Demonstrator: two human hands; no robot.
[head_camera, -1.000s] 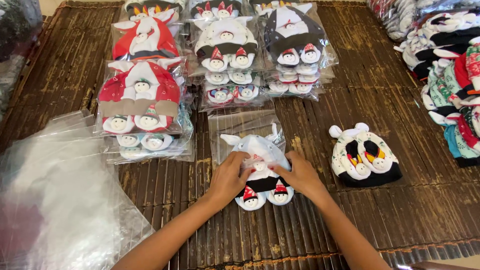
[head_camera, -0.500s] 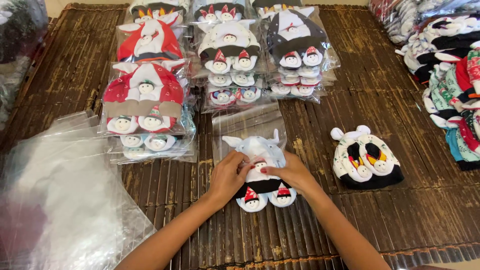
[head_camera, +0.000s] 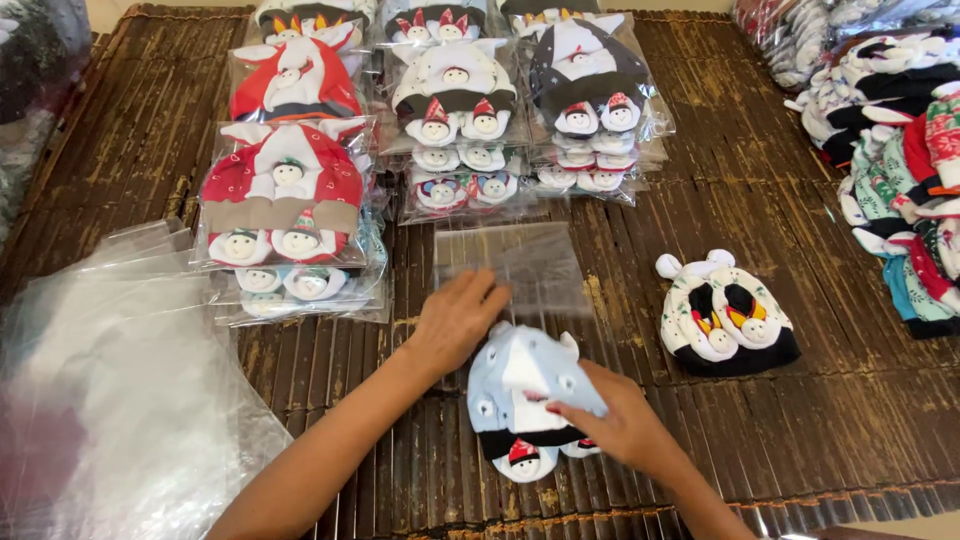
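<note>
At centre frame, the left hand (head_camera: 455, 320) lies spread on an empty clear bag (head_camera: 520, 268); the right hand (head_camera: 620, 425) pinches a pale blue baby hat set (head_camera: 520, 395).

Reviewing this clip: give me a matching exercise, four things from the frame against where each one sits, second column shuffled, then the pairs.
Things:
1. left hand
2. right hand
3. white knitted set with black base
4. pile of empty clear bags

Places:
A. alone on the mat, right of the hands
B. on the pale blue folded set
C. on the flat clear bag
D. at the mat's left edge

Pairs: 1-C, 2-B, 3-A, 4-D
</note>
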